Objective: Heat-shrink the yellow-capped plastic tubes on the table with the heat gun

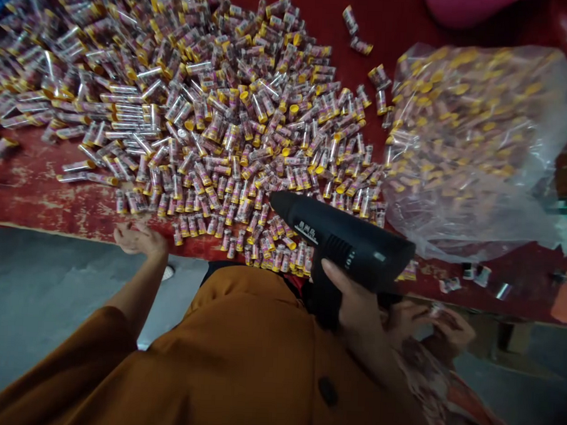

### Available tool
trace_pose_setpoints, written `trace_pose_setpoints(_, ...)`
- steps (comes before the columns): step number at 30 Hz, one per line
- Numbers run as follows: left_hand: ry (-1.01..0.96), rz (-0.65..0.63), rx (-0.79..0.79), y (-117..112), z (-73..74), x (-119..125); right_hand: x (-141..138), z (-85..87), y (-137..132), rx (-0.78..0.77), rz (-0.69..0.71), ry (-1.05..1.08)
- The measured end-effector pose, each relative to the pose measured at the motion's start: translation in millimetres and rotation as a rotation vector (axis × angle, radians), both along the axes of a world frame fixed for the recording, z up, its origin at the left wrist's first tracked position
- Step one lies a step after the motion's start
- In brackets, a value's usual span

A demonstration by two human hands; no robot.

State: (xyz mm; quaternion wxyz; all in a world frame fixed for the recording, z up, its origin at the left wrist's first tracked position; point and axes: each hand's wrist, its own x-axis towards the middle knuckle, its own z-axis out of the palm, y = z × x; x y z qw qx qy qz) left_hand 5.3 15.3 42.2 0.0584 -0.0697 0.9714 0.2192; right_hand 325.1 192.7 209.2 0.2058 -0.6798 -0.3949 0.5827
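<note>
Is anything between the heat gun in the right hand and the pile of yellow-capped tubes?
Nothing visible: the black heat gun in the right hand points its nozzle straight at the near edge of the pile of yellow-capped tubes.

Blk heat gun (343, 240): white Chinese chars, not legible

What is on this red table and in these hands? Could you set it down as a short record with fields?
Right hand: grips a black pistol-grip heat gun, nozzle toward the tubes
Left hand: open, fingers spread, empty, by the table's front edge
Pile: small clear-wrapped tubes with yellow caps, spread in a wide heap
Bag: a clear plastic bag full of similar tubes
Surface: a worn red-painted table
Nearby: another person's hands at right, holding something small
</note>
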Motion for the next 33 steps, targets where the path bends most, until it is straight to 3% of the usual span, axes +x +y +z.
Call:
trace_pose_setpoints(2,-0.097,0.254,-0.175,-0.8,-3.1,6.7,-19.0,-4.7,5.4,0.05,-0.078,0.009)
trace_pose_setpoints(4,-0.133,0.364,-0.235,3.9,-8.3,12.0,-37.4,-6.7,9.7,0.084,-0.188,0.043)
trace_pose_setpoints(6,-0.119,0.322,-0.238,8.2,-13.5,14.5,-51.0,-6.3,11.8,0.097,-0.252,0.088)
trace_pose_setpoints(13,-0.093,0.298,-0.219,7.5,-18.9,14.4,-64.7,-7.8,11.8,0.114,-0.256,0.049)
trace_pose_setpoints(19,-0.078,0.304,-0.212,6.9,-21.1,14.3,-71.5,-10.4,21.7,0.287,-0.289,0.043)
trace_pose_setpoints(22,-0.062,0.31,-0.22,5.8,-23.8,13.6,-69.5,-11.6,32.7,0.274,-0.319,0.063)
trace_pose_setpoints(26,-0.044,0.309,-0.23,5.0,-25.6,13.0,-62.1,-10.8,51.6,0.399,-0.351,0.065)
trace_pose_setpoints(33,-0.077,0.304,-0.236,9.4,-19.1,13.6,-44.8,-4.2,69.2,0.428,-0.376,0.048)
